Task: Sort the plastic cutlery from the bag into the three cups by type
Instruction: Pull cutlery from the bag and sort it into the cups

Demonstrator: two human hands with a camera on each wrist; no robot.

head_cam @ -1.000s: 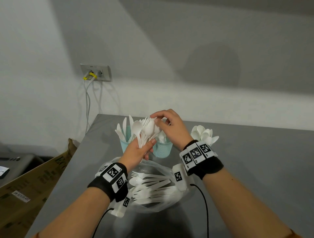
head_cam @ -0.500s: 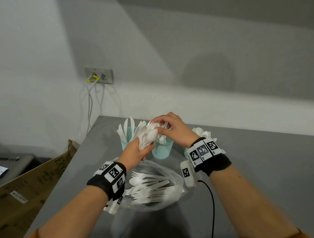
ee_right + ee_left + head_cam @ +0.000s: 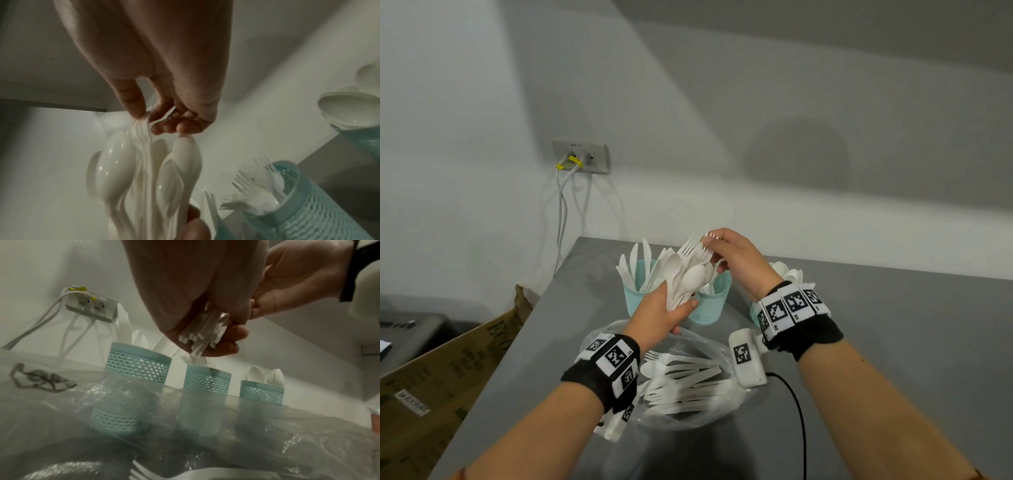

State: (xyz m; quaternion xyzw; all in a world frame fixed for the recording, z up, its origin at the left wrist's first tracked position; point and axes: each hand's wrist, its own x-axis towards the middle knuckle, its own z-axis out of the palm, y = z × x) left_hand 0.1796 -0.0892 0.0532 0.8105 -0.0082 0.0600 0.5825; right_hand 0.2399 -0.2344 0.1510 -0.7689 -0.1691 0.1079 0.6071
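Note:
My left hand (image 3: 677, 303) grips a mixed bundle of white spoons and forks (image 3: 690, 279) by the handles, held upright above the cups. My right hand (image 3: 709, 244) pinches the heads of a few forks (image 3: 693, 248) at the bundle's top; in the right wrist view thumb and forefinger hold the fork tines (image 3: 144, 126) between spoon bowls (image 3: 115, 165). Three teal mesh cups stand behind: the knife cup (image 3: 635, 286), the fork cup (image 3: 710, 306), and the spoon cup (image 3: 789, 274), half hidden by my right wrist. The clear bag (image 3: 698, 407) lies near me with several pieces inside.
The grey table (image 3: 893, 342) ends at the left, where a cardboard box (image 3: 448, 370) stands beside it. A wall socket (image 3: 580, 157) with hanging cables is behind the left corner. A black cable (image 3: 799, 411) trails from my right wrist unit across the table.
My right hand has gone from fingering the bundle's top to pinching the fork heads and lifting them slightly. My left hand keeps its grip over the cups.

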